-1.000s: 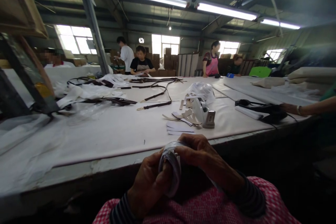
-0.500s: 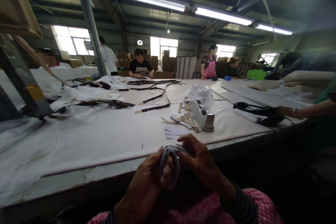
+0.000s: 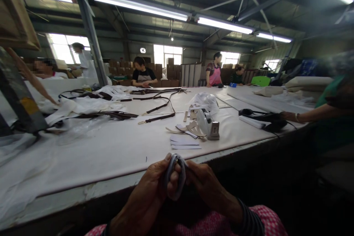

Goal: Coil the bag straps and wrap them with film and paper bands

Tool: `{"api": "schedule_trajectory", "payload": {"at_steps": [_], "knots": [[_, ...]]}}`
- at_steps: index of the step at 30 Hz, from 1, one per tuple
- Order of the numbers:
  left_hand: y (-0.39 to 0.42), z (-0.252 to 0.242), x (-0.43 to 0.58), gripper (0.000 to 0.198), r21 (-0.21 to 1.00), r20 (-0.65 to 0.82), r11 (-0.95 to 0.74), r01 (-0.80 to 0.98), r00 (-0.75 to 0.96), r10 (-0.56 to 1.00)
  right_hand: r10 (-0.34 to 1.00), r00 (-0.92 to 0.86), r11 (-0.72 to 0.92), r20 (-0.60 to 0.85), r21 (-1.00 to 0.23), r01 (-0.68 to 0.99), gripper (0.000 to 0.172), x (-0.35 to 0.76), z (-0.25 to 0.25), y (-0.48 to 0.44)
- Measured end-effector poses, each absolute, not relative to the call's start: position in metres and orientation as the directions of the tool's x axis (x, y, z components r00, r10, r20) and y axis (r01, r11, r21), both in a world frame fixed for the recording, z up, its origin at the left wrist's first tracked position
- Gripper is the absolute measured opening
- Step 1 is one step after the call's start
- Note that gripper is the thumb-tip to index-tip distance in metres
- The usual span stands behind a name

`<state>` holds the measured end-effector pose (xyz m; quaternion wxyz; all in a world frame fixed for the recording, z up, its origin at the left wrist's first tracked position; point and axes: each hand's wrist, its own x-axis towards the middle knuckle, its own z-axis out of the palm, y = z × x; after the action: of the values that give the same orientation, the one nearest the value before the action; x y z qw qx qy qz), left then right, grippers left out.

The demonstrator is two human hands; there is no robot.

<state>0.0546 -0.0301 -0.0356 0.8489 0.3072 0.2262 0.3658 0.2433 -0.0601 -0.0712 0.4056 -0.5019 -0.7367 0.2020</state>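
Both my hands are together just below the near edge of the big white table [image 3: 116, 147]. My left hand [image 3: 151, 195] and my right hand [image 3: 204, 182] are closed on a small grey-white wrapped loop [image 3: 175, 175], held upright between the fingers. My sleeves are striped dark with pink check cloth over them. On the table just beyond lie white paper slips [image 3: 184, 142] and a tape dispenser [image 3: 208, 123] with several beige cut pieces beside it.
Dark straps with metal clasps [image 3: 157, 108] and white plastic sheets [image 3: 80, 105] lie across the table's left and middle. A person's arm [image 3: 312, 112] reaches in from the right to a black item [image 3: 265, 120]. Several people work at the far side.
My hands have turned the wrapped loop more upright and drawn closer together. The view has drifted right and slightly up; the standing person in white has moved to the left.
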Motion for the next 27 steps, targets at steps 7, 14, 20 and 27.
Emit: {"api": "schedule_trajectory", "payload": {"at_steps": [7, 14, 20, 27], "knots": [[-0.035, -0.040, 0.057, 0.034, 0.681, -0.243, 0.613, -0.400, 0.667, 0.704, 0.883, -0.011, 0.372, 0.469, -0.686, 0.626, 0.031, 0.263, -0.060, -0.047], [-0.033, -0.023, 0.060, 0.030, 0.703, -0.188, 0.539, -0.463, 0.610, 0.769, 0.873, -0.022, 0.397, 0.487, -0.685, 0.610, 0.037, 0.253, -0.075, -0.053], [-0.017, 0.015, 0.068, 0.018, 0.710, 0.037, 0.346, -0.614, 0.522, 0.852, 0.926, -0.134, 0.377, 0.352, -0.869, 0.320, 0.040, 0.230, -0.083, -0.066], [0.003, 0.017, 0.090, 0.023, 0.862, 0.452, -0.341, -0.376, 0.263, 0.852, 0.949, -0.296, 0.118, 0.110, -0.993, 0.011, 0.043, 0.239, -0.071, -0.082]]}}
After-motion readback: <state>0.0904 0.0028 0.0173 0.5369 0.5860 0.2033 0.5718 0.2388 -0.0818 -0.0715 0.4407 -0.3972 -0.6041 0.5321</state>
